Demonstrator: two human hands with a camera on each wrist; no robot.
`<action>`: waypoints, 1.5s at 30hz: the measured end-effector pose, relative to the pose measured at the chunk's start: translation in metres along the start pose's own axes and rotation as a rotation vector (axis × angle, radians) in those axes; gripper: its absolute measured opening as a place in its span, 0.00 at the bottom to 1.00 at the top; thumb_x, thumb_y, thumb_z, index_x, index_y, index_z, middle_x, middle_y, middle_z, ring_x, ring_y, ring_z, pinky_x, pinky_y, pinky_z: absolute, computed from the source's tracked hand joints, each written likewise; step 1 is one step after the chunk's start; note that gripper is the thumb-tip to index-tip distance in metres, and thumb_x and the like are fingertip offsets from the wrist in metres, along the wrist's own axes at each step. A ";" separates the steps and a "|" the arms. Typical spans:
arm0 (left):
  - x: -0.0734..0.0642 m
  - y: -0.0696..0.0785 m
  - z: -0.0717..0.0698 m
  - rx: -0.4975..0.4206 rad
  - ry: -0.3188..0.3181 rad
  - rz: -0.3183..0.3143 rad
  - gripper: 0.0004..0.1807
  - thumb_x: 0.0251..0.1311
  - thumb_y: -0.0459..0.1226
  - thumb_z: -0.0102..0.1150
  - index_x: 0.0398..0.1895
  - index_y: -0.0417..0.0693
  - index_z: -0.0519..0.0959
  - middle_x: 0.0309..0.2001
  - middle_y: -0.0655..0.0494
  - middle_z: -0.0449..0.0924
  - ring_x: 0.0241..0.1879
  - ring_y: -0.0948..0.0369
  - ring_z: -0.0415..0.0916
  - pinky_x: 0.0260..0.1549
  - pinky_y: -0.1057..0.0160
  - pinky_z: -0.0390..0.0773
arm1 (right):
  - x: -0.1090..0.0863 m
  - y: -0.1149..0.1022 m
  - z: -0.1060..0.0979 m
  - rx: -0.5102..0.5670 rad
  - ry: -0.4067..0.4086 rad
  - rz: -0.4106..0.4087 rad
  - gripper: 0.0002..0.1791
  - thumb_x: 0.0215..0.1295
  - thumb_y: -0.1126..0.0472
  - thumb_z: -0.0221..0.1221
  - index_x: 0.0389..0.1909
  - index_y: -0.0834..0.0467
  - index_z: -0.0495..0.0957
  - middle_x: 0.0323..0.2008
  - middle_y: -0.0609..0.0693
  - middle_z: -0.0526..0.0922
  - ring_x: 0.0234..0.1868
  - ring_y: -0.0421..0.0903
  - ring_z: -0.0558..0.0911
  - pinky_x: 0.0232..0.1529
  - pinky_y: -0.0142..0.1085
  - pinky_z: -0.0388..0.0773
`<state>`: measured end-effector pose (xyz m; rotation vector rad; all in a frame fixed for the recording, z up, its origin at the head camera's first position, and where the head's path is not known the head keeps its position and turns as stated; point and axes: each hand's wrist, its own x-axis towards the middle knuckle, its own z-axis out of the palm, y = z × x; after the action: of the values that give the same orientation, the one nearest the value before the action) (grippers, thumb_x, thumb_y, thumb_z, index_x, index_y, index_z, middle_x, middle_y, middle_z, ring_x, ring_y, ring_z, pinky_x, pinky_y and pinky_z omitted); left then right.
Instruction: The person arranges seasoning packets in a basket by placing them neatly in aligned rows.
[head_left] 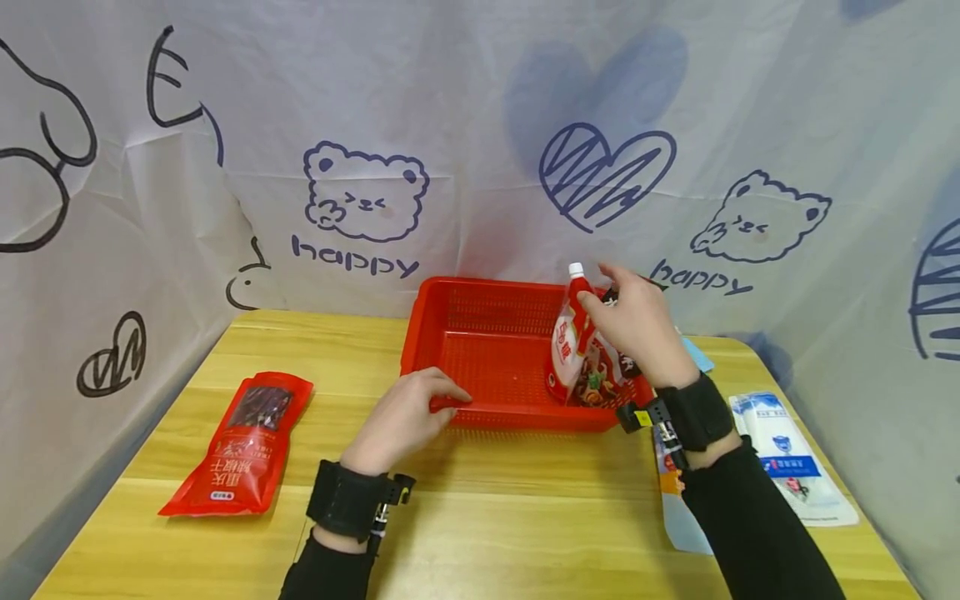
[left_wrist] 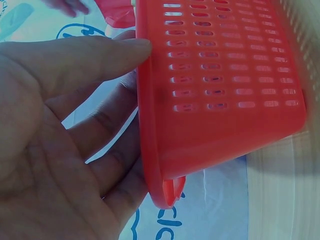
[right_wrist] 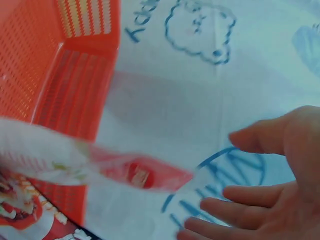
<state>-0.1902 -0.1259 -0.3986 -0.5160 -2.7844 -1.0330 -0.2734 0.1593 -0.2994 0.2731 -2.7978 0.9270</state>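
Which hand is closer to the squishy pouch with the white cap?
The right one. The right hand is up beside the top of the pouch; the left hand is farther off, holding the front rim of the red basket.

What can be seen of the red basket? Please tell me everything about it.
The red basket is rectangular, open-topped and looks like plastic, with a smooth rim and rows of slots through its walls. It stands upright on the wood-look table. At its right end it holds a white-capped pouch and a food packet beside it. The left hand pinches its near rim, toward the left corner.
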 end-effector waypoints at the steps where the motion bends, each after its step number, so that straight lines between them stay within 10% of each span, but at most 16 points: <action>1: 0.000 0.000 0.000 0.001 -0.002 -0.001 0.12 0.60 0.26 0.71 0.44 0.48 0.91 0.43 0.57 0.85 0.47 0.55 0.81 0.51 0.53 0.82 | -0.005 -0.002 0.001 0.005 0.038 -0.031 0.34 0.75 0.51 0.57 0.76 0.63 0.66 0.63 0.66 0.78 0.55 0.62 0.79 0.56 0.58 0.80; 8: 0.000 0.001 0.000 0.002 -0.006 -0.004 0.12 0.60 0.26 0.71 0.44 0.48 0.91 0.43 0.57 0.85 0.47 0.55 0.81 0.51 0.53 0.82 | -0.039 -0.010 0.013 0.118 0.242 -0.354 0.28 0.72 0.61 0.63 0.71 0.60 0.74 0.68 0.57 0.77 0.66 0.56 0.77 0.65 0.56 0.76; 16: 0.000 0.001 -0.002 -0.014 -0.016 -0.004 0.13 0.60 0.25 0.70 0.45 0.47 0.91 0.44 0.57 0.85 0.47 0.55 0.81 0.51 0.54 0.82 | -0.072 -0.006 0.053 0.141 0.186 -0.565 0.26 0.67 0.64 0.68 0.66 0.60 0.78 0.64 0.57 0.82 0.66 0.55 0.79 0.65 0.55 0.76; 26: 0.001 0.000 -0.002 0.005 -0.008 0.012 0.13 0.59 0.25 0.71 0.45 0.47 0.91 0.42 0.57 0.85 0.45 0.56 0.80 0.49 0.54 0.82 | -0.083 0.013 0.102 0.043 -0.024 -0.542 0.16 0.67 0.61 0.70 0.55 0.56 0.86 0.52 0.51 0.88 0.54 0.49 0.86 0.55 0.46 0.84; 45: -0.002 -0.005 0.000 0.078 0.028 0.096 0.13 0.59 0.27 0.73 0.45 0.49 0.90 0.42 0.59 0.84 0.44 0.58 0.80 0.49 0.57 0.82 | -0.074 0.028 0.118 0.105 -0.090 -0.545 0.12 0.64 0.62 0.72 0.48 0.55 0.89 0.43 0.46 0.88 0.45 0.43 0.86 0.49 0.40 0.85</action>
<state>-0.1903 -0.1297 -0.4020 -0.6131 -2.7333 -0.9006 -0.2215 0.1188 -0.4253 1.0493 -2.5286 0.9326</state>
